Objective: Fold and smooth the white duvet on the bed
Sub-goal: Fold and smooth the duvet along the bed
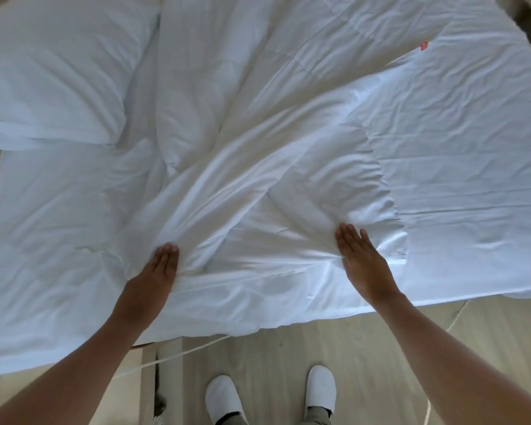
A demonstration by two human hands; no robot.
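You're mid-smoothing: left hand (158,269) and right hand (360,258) press flat, fingers straight, on the rumpled white duvet (258,167) at frame centre (pillow (59,72) upper left), so next sweep outward across the creases.

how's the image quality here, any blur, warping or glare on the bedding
Head view: soft, even light, no hard glare; the white duvet keeps its creases, shaded gently between the left hand and right hand. Head view: wide-angle warping bends the bed's edges, and the pillow and far corners look slightly smeared.
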